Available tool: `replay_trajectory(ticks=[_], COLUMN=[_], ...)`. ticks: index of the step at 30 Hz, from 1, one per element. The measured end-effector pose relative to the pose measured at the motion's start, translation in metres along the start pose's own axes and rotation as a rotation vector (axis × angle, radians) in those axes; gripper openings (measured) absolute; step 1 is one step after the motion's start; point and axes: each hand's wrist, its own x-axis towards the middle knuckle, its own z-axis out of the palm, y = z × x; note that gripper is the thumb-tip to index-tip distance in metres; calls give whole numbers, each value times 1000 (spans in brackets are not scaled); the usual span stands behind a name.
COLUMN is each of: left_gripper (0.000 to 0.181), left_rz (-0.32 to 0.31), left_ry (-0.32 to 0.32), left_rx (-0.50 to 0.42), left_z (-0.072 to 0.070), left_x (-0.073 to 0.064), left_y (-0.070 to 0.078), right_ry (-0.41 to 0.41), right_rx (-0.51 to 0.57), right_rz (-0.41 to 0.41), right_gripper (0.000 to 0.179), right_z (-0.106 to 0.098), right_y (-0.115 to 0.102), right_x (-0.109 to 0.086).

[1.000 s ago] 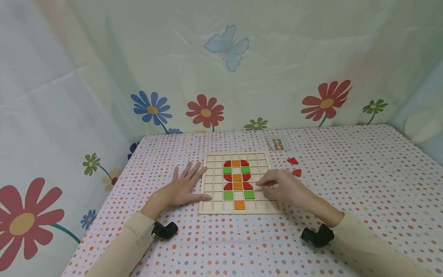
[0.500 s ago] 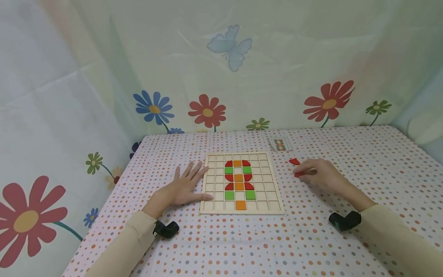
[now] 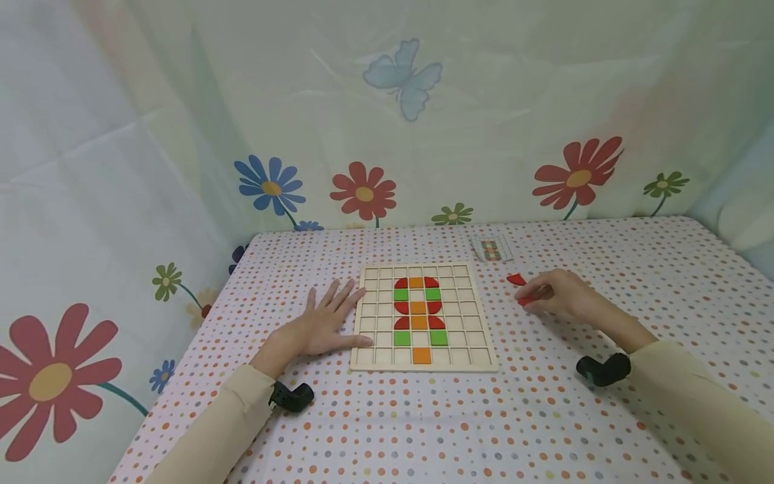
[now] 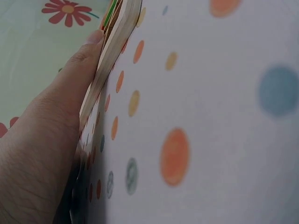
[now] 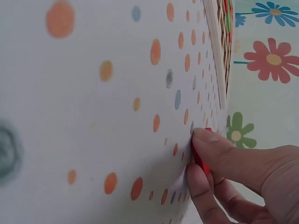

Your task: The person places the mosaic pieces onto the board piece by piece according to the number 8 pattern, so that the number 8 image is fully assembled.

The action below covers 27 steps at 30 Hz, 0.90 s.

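Note:
My left hand (image 3: 326, 327) lies with fingers spread along the left edge of the wooden grid board (image 3: 465, 323), its thumb over the rim. In the left wrist view that thumb (image 4: 77, 70) rests at the board's edge. Red, orange and green tiles fill part of the grid's middle columns. To the right of the board, my right hand (image 3: 553, 296) pinches a red rounded tile (image 5: 201, 156) between thumb and fingers, low at the tablecloth. Part of this tile is hidden by the fingers. Just behind it lies a second red tile (image 3: 516, 279).
A small card (image 3: 492, 249) printed with a coloured tile pattern lies behind the board's right corner. The dotted tablecloth (image 3: 423, 430) covers the table. A flower-printed curtain (image 3: 484, 101) hangs behind it.
My right hand has moved right, off the board's right side to the two red tiles, and has taken hold of the nearer one. The left hand has stayed at the board's left edge.

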Motion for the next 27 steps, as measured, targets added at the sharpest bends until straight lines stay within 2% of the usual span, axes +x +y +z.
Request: replay_trajectory(ticks=[5,10,18,23,27], left_gripper=[106,107,107,107,107], left_rz=[-3,-4,3,-1,-1], left_ry=[8,2,18,9,10], left_rx=[8,10,5,1,4], left_z=[0,1,-1,0,1], left_x=[-1,0,-1,0,1], left_y=[1,1,0,1,1], right_ry=[23,56,89,57,24], right_rx=[-45,-75,-117,-90,-58], right_rz=[19,-3,-150,-218,-261], right_gripper=[22,17,27,14,14], right_z=[-2,0,11,19,28], right_y=[-3,-8,-29,-52,-71], right_x=[0,-3,-12,-17,-21])
